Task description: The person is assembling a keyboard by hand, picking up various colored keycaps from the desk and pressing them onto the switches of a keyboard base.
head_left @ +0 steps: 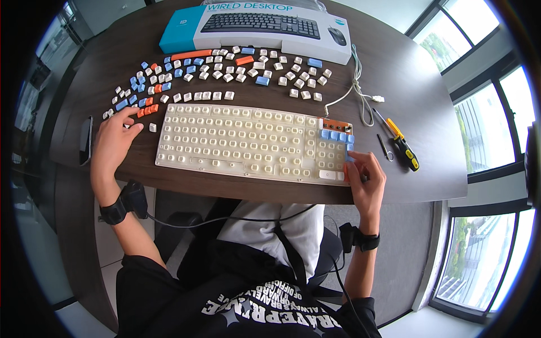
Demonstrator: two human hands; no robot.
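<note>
Your left hand (114,145) rests over the table (270,188) at the left of the keyboard (231,141), its fingers loosely spread, and thumb and index are apart with nothing visible between them. The index fingertip is next to the small group of orange keycaps (147,110), but I cannot tell if it touches them; one white keycap (153,128) lies alone near the thumb. Your right hand (368,176) is at the right edge of the keyboard, with thumb and index bent together at the tall blue keycap (350,150); whether they grip it or only press it, I cannot tell. The keyboard lies flat before you, most of its positions without caps, while a row of blue keycaps (337,136) and a wide white keycap (328,174) sit on its right block. Behind it, many loose keycaps are scattered up to the teal-and-white box (186,28). On the right are a pale cable (357,84) and a yellow-and-black screwdriver (404,151); a phone (85,141) lies left of your left hand.
</note>
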